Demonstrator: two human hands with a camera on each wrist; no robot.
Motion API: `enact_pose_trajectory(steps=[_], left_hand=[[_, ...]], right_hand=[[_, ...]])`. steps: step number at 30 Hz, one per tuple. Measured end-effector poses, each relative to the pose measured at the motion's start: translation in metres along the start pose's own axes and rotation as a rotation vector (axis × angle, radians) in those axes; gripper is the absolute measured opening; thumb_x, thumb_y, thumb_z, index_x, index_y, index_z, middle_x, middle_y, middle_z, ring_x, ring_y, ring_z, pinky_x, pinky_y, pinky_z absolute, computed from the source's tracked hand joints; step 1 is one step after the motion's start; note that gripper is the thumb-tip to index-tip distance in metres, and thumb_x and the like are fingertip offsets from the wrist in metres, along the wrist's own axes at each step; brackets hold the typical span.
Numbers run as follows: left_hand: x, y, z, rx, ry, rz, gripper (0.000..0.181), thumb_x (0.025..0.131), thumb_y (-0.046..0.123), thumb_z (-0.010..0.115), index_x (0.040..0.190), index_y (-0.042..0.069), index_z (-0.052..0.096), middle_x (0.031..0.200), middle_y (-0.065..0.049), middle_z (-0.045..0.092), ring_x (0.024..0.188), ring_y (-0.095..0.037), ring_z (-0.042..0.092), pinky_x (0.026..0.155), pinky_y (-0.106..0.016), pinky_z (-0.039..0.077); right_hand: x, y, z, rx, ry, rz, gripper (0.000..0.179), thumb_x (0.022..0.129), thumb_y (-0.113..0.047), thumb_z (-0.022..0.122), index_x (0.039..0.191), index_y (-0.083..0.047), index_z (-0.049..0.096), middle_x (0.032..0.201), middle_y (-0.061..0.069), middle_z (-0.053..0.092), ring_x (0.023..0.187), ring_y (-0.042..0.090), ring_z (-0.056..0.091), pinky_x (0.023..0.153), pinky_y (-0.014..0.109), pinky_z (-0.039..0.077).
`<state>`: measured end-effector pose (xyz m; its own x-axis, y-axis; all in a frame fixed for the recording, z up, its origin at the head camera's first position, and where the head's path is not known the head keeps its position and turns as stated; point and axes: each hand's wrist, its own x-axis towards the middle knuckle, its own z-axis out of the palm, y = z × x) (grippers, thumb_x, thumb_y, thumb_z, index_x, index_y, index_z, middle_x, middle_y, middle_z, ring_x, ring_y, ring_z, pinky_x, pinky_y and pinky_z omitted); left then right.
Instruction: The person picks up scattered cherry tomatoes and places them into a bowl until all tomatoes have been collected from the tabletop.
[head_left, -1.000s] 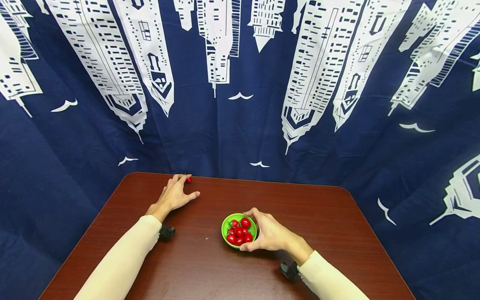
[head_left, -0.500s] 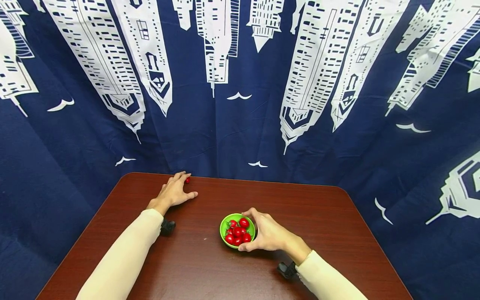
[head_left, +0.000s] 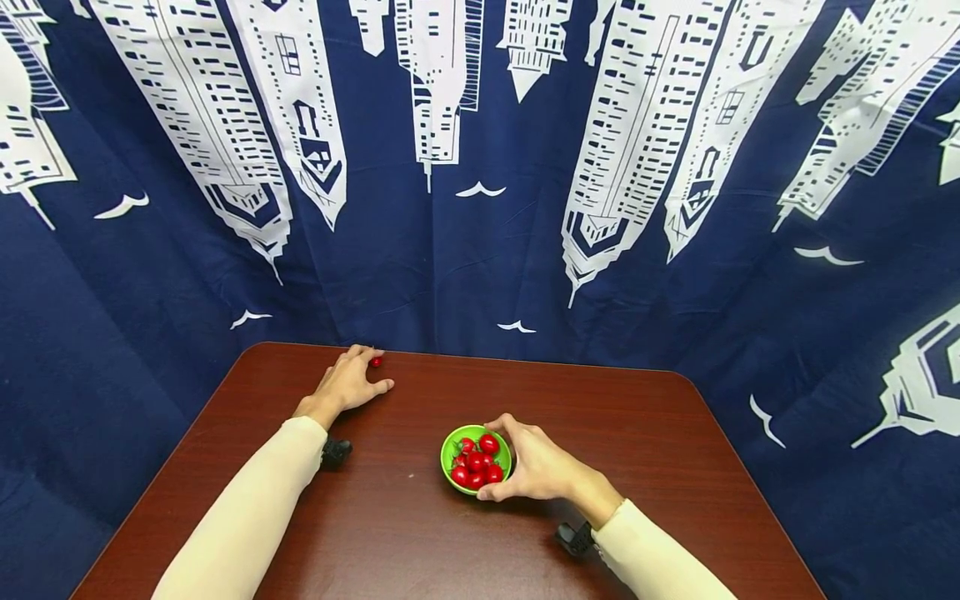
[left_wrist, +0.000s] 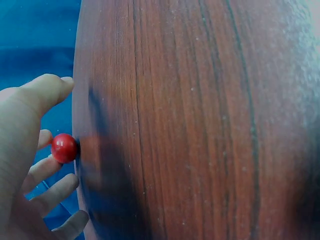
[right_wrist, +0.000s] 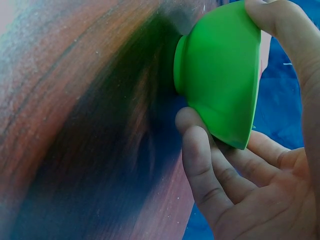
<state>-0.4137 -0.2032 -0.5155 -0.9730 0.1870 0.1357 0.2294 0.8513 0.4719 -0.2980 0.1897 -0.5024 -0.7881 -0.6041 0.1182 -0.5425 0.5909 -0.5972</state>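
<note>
Toward the far left of the table, my left hand reaches beside a single small red cherry tomato. The left wrist view has this tomato in front of the fingers, near the table's edge, with the thumb spread away from it. Near the middle, my right hand holds a small green bowl from its right side, thumb on the near rim and fingers round the far side. Several red cherry tomatoes with green stems lie in it. From the right wrist, the bowl's outer wall and foot show.
The table is dark reddish-brown wood with rounded back corners. Right behind its back edge hangs a navy cloth printed with white upside-down buildings and birds. A dark wrist camera sits under the left wrist, another camera under the right.
</note>
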Motion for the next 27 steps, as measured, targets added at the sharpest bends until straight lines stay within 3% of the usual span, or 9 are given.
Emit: enact_pose_trajectory(steps=[6, 13, 20, 23, 27], left_hand=[[-0.001, 0.002, 0.000, 0.006, 0.021, -0.012, 0.069, 0.106, 0.036, 0.086, 0.163, 0.006, 0.064, 0.162, -0.029, 0.060, 0.152, -0.055, 0.058, 0.127, -0.075, 0.049], [-0.001, 0.002, 0.002, -0.037, 0.068, 0.000, 0.051, 0.103, 0.029, 0.089, 0.147, 0.008, 0.074, 0.142, -0.024, 0.067, 0.132, -0.045, 0.069, 0.119, -0.065, 0.059], [-0.001, -0.003, 0.007, -0.092, 0.134, 0.074, 0.030, 0.095, 0.016, 0.093, 0.120, 0.009, 0.080, 0.121, -0.021, 0.071, 0.104, -0.035, 0.070, 0.097, -0.049, 0.063], [0.003, -0.011, 0.012, -0.134, 0.149, 0.119, 0.026, 0.093, 0.009, 0.093, 0.116, 0.007, 0.080, 0.116, -0.020, 0.071, 0.099, -0.031, 0.073, 0.092, -0.041, 0.065], [0.004, -0.011, 0.013, -0.175, 0.128, 0.107, 0.028, 0.092, 0.001, 0.092, 0.117, 0.002, 0.080, 0.114, -0.022, 0.071, 0.097, -0.030, 0.078, 0.093, -0.040, 0.068]], right_hand=[[0.000, -0.001, -0.001, 0.001, -0.004, 0.005, 0.094, 0.080, -0.048, 0.107, 0.150, -0.006, 0.060, 0.131, 0.002, 0.084, 0.109, 0.007, 0.078, 0.100, 0.027, 0.067], [0.000, -0.002, -0.001, -0.002, -0.002, 0.006, 0.094, 0.080, -0.048, 0.107, 0.150, -0.006, 0.060, 0.131, 0.002, 0.085, 0.109, 0.007, 0.078, 0.099, 0.026, 0.067], [0.000, -0.001, 0.000, 0.010, 0.001, 0.012, 0.095, 0.079, -0.047, 0.107, 0.151, -0.006, 0.061, 0.130, 0.001, 0.085, 0.109, 0.007, 0.079, 0.100, 0.026, 0.067], [0.000, 0.000, 0.000, 0.006, -0.002, 0.012, 0.095, 0.079, -0.048, 0.107, 0.151, -0.006, 0.060, 0.130, 0.001, 0.085, 0.109, 0.007, 0.078, 0.100, 0.026, 0.067], [0.000, 0.000, 0.000, 0.005, 0.000, 0.008, 0.095, 0.079, -0.047, 0.107, 0.151, -0.006, 0.060, 0.130, 0.002, 0.085, 0.109, 0.007, 0.079, 0.100, 0.026, 0.067]])
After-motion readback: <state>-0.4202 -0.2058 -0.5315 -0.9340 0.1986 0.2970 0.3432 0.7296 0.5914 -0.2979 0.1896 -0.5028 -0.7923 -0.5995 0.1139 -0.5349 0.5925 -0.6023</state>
